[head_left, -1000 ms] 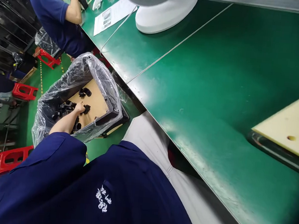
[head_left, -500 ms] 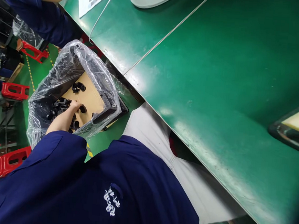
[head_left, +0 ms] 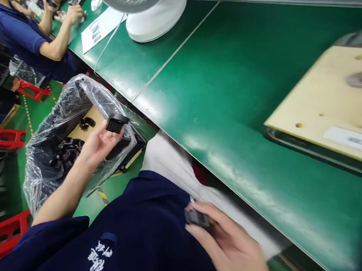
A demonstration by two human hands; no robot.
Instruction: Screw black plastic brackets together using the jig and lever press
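Note:
My left hand (head_left: 100, 144) is raised above a plastic-lined box (head_left: 60, 113) on the floor and pinches a small black ribbed plastic part (head_left: 116, 123) between thumb and fingers. More black parts (head_left: 65, 155) lie in the box on a cardboard sheet. My right hand (head_left: 222, 243) is low in front of my lap, fingers curled around a small dark part (head_left: 197, 217), blurred by motion. Both hands are off the green table (head_left: 234, 93).
A beige board (head_left: 327, 105) with holes and a label lies on the table at right. A white fan (head_left: 147, 3) and a paper sheet (head_left: 98, 26) sit at the back. A co-worker in blue (head_left: 26, 35) sits at far left. Red stools (head_left: 5, 138) stand on the floor.
My left hand has lifted out of the box holding a black part. My right hand has come into view at my lap with another dark part. The view swung right.

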